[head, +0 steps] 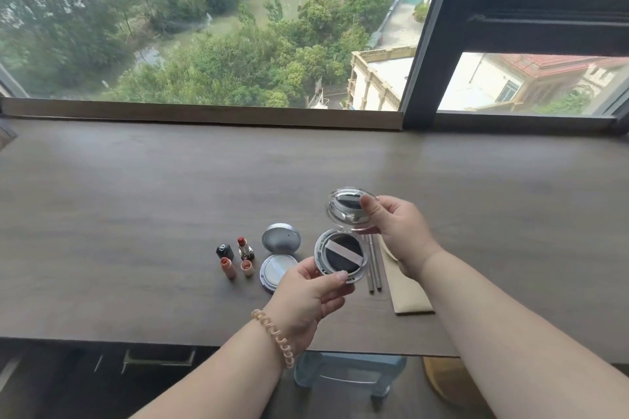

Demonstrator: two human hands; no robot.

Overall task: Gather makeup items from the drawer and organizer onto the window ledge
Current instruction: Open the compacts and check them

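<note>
Ledge of dark wood below a window, viewed from above. Left of centre we see a black cap, a red lipstick standing uncapped and upright just beside it, and two small peach lipsticks lying in front of these. To their right an open silver compact rests on the ledge, its cover tilted back toward the window. Next we find the left hand, a coiled hair tie on its wrist, pinching the near rim of a second compact between thumb and fingers. This one is held open over the ledge, its base showing a black puff with a pale strap. The right hand grips the raised mirrored lid, thumb across its face. Below that hand two thin grey pencils lie side by side, and just right of them a beige sleeve, partly hidden by the wrist. Under the near edge we note a drawer handle at left and a pale blue stool further right
</note>
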